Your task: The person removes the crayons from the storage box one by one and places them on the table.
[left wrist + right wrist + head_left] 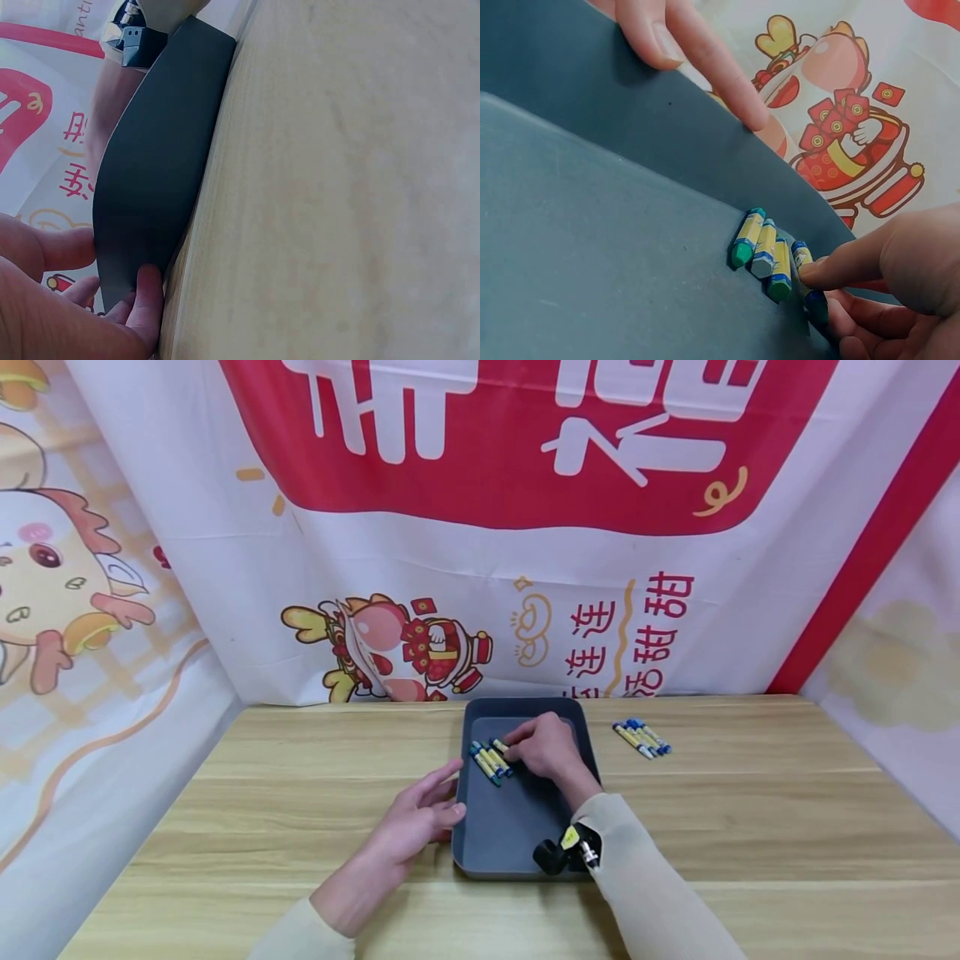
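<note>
A dark grey tray (510,835) lies lengthwise on the wooden table. Inside, near its far left, my right hand (547,747) pinches a dark-ended crayon (802,255) between thumb and fingers. Beside that one, three more crayons (765,251) with yellow wrappers and green or grey ends lie in a row on the tray floor. My left hand (416,817) is at the tray's left side, its fingers loosely extended. In the left wrist view, its fingertips (148,289) rest against the tray's outer wall and the thumb is at the rim.
To the right of the tray, a small group of crayons (642,738) with blue and white ends lies on the table (750,810). A printed cloth (420,552) hangs behind the table's back edge and along both sides. A small camera (562,852) sits on my right wrist.
</note>
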`<state>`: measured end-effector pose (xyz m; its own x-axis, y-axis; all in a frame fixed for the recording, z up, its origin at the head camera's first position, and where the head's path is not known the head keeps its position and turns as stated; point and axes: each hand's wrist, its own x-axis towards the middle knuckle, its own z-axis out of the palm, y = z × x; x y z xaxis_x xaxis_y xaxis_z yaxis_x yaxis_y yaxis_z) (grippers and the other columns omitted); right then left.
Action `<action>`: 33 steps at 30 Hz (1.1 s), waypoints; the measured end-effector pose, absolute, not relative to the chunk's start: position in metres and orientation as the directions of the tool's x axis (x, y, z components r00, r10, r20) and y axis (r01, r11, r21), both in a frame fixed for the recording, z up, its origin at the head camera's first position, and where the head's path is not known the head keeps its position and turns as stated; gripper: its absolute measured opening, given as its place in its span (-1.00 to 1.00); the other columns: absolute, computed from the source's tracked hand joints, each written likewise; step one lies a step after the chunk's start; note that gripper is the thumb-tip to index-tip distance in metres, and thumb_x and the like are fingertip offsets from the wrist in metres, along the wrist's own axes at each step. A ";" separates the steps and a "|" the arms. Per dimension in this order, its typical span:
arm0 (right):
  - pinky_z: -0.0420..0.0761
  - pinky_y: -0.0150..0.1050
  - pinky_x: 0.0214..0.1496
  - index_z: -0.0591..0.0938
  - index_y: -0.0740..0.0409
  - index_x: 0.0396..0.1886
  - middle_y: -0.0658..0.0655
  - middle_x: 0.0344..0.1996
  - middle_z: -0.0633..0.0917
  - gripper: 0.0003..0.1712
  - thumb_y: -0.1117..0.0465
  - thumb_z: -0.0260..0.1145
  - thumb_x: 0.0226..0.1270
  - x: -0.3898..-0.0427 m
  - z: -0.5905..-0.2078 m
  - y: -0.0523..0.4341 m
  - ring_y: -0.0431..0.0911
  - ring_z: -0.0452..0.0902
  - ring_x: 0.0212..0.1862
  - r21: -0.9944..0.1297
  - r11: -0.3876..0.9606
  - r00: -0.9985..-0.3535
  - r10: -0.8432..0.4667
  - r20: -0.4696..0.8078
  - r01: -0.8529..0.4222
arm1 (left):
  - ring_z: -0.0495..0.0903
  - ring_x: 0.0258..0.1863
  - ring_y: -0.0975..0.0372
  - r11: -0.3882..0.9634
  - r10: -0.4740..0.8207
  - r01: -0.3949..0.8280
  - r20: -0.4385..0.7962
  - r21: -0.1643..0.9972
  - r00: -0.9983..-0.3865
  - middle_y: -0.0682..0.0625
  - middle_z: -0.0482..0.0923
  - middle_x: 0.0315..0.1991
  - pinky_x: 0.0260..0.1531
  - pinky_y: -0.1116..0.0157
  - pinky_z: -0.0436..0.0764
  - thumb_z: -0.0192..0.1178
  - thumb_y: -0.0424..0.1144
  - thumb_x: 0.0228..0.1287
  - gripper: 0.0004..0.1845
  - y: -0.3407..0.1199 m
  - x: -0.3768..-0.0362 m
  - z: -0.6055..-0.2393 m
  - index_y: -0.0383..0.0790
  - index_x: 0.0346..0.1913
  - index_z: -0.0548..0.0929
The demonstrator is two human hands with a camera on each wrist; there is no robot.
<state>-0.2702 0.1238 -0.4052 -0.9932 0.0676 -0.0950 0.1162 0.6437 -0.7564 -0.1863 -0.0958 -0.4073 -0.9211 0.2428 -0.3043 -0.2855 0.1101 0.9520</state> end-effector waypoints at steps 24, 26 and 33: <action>0.59 0.01 0.26 0.89 -0.05 -0.07 0.10 0.09 0.81 -0.83 0.17 0.51 0.40 -0.266 -0.393 0.135 0.05 0.60 0.09 -0.852 0.516 -0.996 0.047 -0.071 0.086 | 0.50 0.48 -0.12 0.118 0.231 -0.301 -0.320 0.946 -0.919 -0.26 0.32 0.61 0.22 0.03 0.67 0.23 -0.35 0.52 -0.30 -0.095 -0.188 -0.408 0.13 0.62 0.37; 0.59 0.01 0.26 0.90 -0.05 -0.08 0.10 0.08 0.81 -0.83 0.17 0.50 0.40 -0.265 -0.393 0.136 0.04 0.60 0.10 -0.855 0.512 -0.997 0.049 -0.067 0.083 | 0.51 0.48 -0.12 0.117 0.232 -0.296 -0.316 0.948 -0.920 -0.26 0.32 0.61 0.20 0.05 0.68 0.23 -0.36 0.51 -0.30 -0.095 -0.187 -0.408 0.13 0.62 0.37; 0.59 -0.03 0.24 0.90 -0.01 -0.09 0.10 0.06 0.83 -0.83 0.22 0.49 0.38 -0.264 -0.391 0.141 0.02 0.63 0.10 -0.878 0.473 -0.998 0.051 -0.048 0.066 | 0.51 0.47 -0.11 0.115 0.231 -0.287 -0.307 0.951 -0.923 -0.27 0.33 0.60 0.14 0.10 0.70 0.24 -0.38 0.49 -0.30 -0.095 -0.185 -0.408 0.11 0.61 0.39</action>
